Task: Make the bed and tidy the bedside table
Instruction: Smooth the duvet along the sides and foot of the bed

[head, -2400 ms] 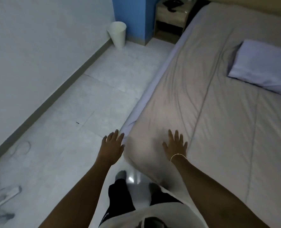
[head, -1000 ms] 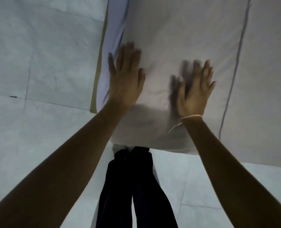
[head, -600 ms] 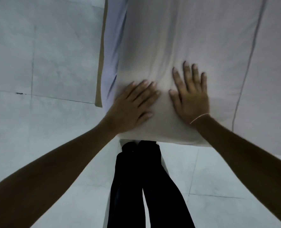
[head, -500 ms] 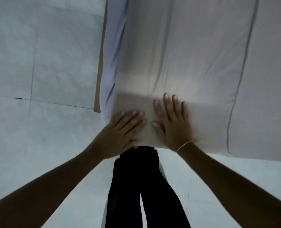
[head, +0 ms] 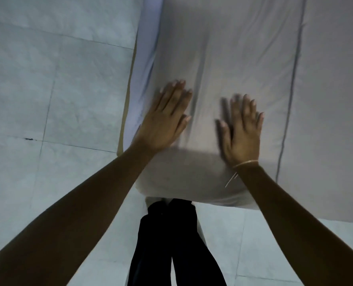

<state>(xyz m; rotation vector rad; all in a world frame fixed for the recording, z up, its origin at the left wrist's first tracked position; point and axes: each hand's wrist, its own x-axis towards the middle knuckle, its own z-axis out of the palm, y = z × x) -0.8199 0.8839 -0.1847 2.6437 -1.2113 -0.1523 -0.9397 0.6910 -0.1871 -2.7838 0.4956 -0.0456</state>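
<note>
Both hands have slid apart and up the bed since half a second ago. Left hand (head: 163,118) and right hand (head: 241,131) lie flat, fingers spread, on the grey sheet (head: 223,48) at the bed's corner; its crease (head: 198,79) runs lengthwise between them, nearer the left.

Floor: pale grey square tiles (head: 53,96) with thin dark grout lines, filling left side and near right corner. Small dark mark (head: 28,139) on a left grout line. Lighting dim, bluish.
</note>
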